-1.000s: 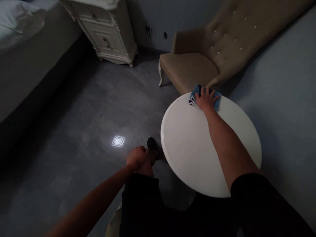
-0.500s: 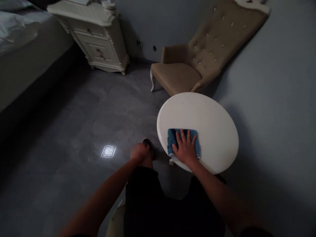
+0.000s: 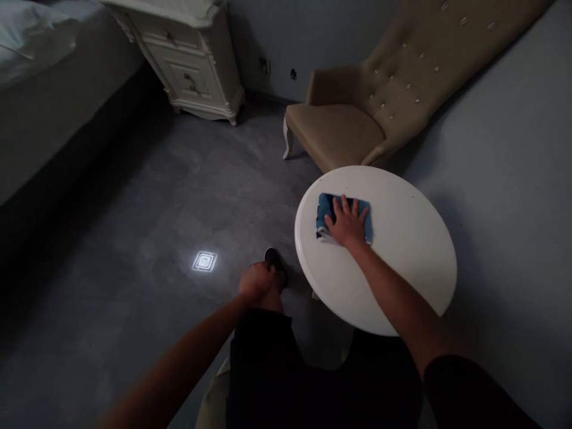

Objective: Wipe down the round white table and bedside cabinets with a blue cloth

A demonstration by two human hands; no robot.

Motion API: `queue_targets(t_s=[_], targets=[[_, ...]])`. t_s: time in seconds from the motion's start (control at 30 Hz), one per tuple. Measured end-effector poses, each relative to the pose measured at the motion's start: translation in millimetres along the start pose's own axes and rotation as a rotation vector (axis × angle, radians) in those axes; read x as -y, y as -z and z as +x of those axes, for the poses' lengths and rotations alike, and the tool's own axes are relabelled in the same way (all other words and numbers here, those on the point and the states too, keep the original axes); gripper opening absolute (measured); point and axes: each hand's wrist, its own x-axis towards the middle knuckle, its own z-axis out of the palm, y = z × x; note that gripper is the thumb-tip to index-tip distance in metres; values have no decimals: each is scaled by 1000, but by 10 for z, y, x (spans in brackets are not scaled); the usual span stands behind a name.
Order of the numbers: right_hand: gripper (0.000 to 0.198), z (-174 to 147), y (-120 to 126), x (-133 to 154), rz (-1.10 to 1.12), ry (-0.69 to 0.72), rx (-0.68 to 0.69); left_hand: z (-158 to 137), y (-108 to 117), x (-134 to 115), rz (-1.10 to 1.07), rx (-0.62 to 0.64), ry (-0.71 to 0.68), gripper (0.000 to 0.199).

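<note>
My right hand lies flat with its fingers spread on a folded blue cloth, pressing it to the tabletop. A white edge of the cloth shows at its near side. Under it is a round white table; the cloth rests on its far left part. My left hand is curled over my left knee, fingers wrapped round it and partly hidden.
A tan tufted armchair stands just behind the table. At the back left is a cream nightstand, with a bed beside it. A bright square patterned mark shows on the grey floor. A grey wall bounds the right.
My right hand has slid the cloth away from me across the tabletop, toward its far side. The left hand stays on the knee. The view has shifted slightly.
</note>
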Motion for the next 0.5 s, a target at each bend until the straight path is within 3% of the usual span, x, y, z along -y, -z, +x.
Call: queue_targets(t_s=[0.17,0.27,0.37,0.5], targets=[[82,1410,19,-193,-26,-104,-48,151,-10,69,-26,10,5,54],[84,1983,-2,-281,-16,-155,-56,192,14,103,-36,27,12,56],[85,2235,-29,-310,-34,-171,-37,185,47,116,-45,16,27,56],[87,2088,2,-226,-64,-136,7,139,71,98,-18,-2,38,55]])
